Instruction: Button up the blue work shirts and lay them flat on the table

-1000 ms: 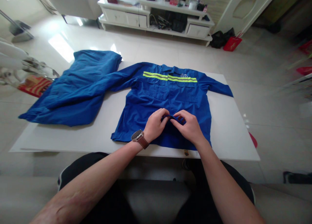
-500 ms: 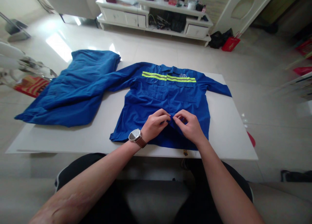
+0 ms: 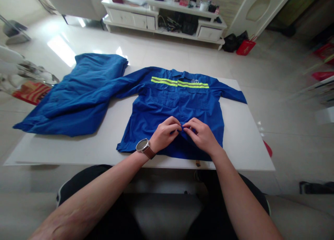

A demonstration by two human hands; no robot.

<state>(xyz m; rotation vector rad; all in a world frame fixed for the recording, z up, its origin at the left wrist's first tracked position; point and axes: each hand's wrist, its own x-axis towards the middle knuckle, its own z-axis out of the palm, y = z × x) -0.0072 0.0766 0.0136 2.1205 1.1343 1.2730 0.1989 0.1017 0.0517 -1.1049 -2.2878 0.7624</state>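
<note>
A blue work shirt (image 3: pixel 167 104) with yellow-green reflective stripes lies face up on the white table (image 3: pixel 242 142), sleeves spread. My left hand (image 3: pixel 165 134), with a watch on its wrist, and my right hand (image 3: pixel 201 135) meet at the shirt's front placket near the hem. Both pinch the fabric there, fingertips almost touching each other. What lies under the fingertips is hidden.
A second blue garment (image 3: pixel 78 93) lies rumpled over the table's left end. A white TV cabinet (image 3: pixel 167 18) stands at the far wall, a red bag (image 3: pixel 245 46) to its right. My dark-trousered legs (image 3: pixel 104 184) are under the near table edge.
My hands have drawn closer together and lowered the raised fold of placket fabric flat onto the shirt. The view has shifted slightly.
</note>
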